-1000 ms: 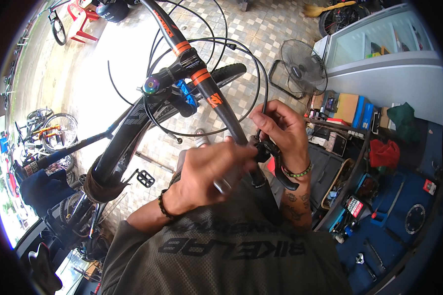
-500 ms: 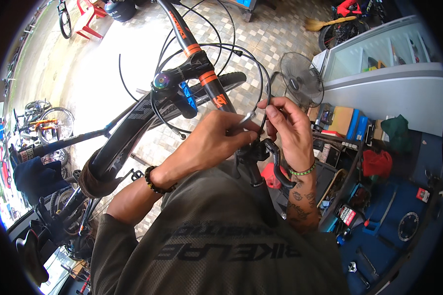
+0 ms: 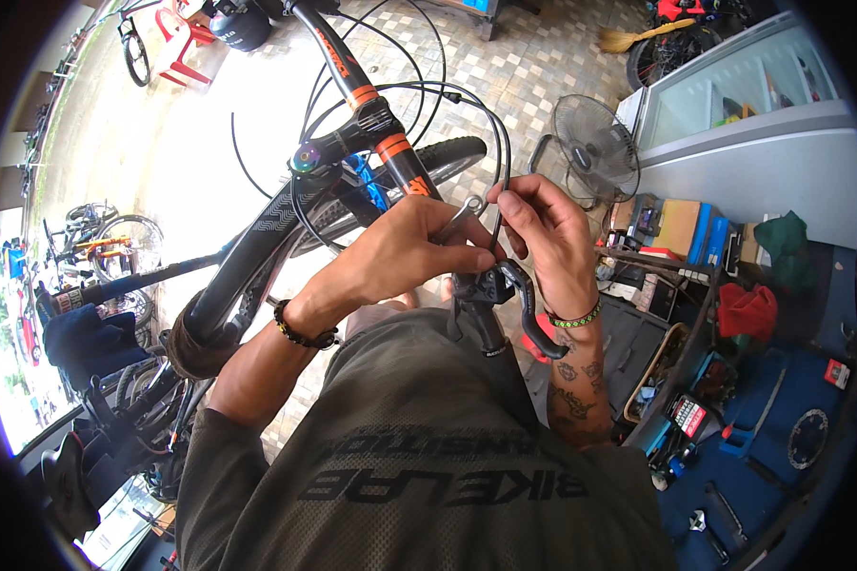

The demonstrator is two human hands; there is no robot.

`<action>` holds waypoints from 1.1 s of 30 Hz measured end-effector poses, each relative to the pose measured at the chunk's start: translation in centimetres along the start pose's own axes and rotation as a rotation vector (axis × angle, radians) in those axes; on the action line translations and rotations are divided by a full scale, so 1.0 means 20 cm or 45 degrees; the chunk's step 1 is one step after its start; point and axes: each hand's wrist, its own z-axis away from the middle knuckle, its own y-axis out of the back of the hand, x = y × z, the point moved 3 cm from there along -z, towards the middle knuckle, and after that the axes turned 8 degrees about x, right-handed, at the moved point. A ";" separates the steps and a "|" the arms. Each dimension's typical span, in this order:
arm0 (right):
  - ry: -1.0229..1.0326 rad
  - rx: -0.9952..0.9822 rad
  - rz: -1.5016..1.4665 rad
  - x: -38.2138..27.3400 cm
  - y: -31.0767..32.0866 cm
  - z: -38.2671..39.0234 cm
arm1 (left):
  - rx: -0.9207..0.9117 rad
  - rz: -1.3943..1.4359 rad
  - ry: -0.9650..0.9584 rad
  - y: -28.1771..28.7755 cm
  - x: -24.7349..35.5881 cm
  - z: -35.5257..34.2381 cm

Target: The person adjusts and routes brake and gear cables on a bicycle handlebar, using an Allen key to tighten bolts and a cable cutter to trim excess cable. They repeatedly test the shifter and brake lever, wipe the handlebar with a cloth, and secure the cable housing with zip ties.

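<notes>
My left hand (image 3: 395, 252) is closed around a small silver wrench (image 3: 471, 205), its ring end pointing up, beside the black cable housing (image 3: 503, 143). My right hand (image 3: 548, 233) pinches that housing between thumb and forefinger, other fingers curled. Just below both hands is a black brake lever assembly (image 3: 483, 287) on the handlebar (image 3: 392, 150) with orange bands, its curved lever blade (image 3: 543, 338) hanging toward me. Several loose cables loop around the stem (image 3: 371, 121). The left thumb lies at the lever assembly; exactly what it touches there is unclear.
A bike fork (image 3: 229, 300) slants at left, other bicycles (image 3: 114, 247) beyond. A standing fan (image 3: 590, 143) and broom (image 3: 628, 40) are at upper right, near a glass display case (image 3: 724, 86). A cluttered bench with blue tool mat (image 3: 776, 490) runs along the right; a red chair (image 3: 176, 48) stands behind.
My left hand has moved up and its wrench now points upward instead of down. My right fingers have shifted slightly upward on the housing, and the lever assembly shows more clearly.
</notes>
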 end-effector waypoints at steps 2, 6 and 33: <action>0.022 0.004 0.042 -0.01 0.00 -0.01 | 0.012 -0.021 0.009 0.01 0.00 -0.01; -0.014 0.000 0.001 0.00 0.00 -0.01 | 0.005 0.008 -0.047 0.01 0.00 0.00; -0.083 -0.013 -0.118 0.07 0.01 -0.03 | -0.137 -0.218 -0.036 0.05 0.14 -0.06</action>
